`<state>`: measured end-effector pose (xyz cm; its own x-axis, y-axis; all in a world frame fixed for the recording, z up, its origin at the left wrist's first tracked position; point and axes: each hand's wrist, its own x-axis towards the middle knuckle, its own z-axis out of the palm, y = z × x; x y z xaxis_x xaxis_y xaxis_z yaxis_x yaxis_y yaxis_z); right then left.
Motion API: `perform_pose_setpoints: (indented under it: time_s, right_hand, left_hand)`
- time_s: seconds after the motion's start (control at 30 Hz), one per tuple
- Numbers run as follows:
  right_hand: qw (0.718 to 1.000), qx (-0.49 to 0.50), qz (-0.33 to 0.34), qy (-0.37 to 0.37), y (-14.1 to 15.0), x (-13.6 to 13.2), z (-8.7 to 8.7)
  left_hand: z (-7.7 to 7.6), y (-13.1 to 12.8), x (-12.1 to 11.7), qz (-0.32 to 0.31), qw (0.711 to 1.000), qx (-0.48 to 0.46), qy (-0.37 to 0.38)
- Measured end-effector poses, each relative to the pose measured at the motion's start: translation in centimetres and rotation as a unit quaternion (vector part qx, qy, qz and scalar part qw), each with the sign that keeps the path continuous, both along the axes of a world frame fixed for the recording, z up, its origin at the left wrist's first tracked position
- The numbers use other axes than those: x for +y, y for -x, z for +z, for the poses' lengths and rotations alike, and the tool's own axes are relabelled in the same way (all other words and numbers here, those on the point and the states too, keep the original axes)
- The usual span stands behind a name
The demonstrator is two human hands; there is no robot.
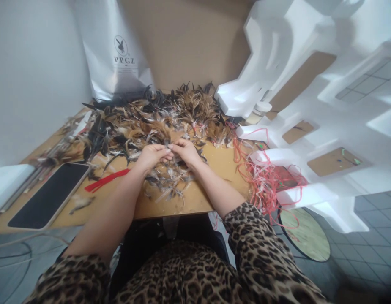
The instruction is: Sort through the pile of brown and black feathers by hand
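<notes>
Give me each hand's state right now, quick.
Left hand: closed, fingertips pinching feathers.
Right hand: closed, apparently pinching the same feathers, fingertips close to the left's.

Yellow-brown surface [227, 169], backed by brown panel [189, 42]; pale wall [33, 71] seen at left; grey tiled floor [373, 230] shown at lower right.

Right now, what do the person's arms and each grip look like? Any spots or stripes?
Spots! The left sleeve and right sleeve are brown with dark leopard spots. Both stop partway, so the left forearm and right forearm are bare. The left grip and right grip are bare too, with no gloves visible.
</notes>
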<state>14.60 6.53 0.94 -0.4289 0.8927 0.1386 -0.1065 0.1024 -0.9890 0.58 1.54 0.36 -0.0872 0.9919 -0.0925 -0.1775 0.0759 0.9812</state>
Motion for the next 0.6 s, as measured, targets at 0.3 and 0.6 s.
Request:
perform_pose_setpoints:
  time_s: [0.3,0.6]
  right_hand:
    - [0.971,0.084,0.131,0.18,-0.18,0.35,-0.2]
    - [0.998,0.005,0.034,0.062,-0.16,0.07,-0.04]
  left_hand:
    - [0.49,0.42,-0.55,-0.081,0.995,-0.047,0.039]
    - [0.08,0.23,-0.1,-0.029,0.998,0.045,0.016]
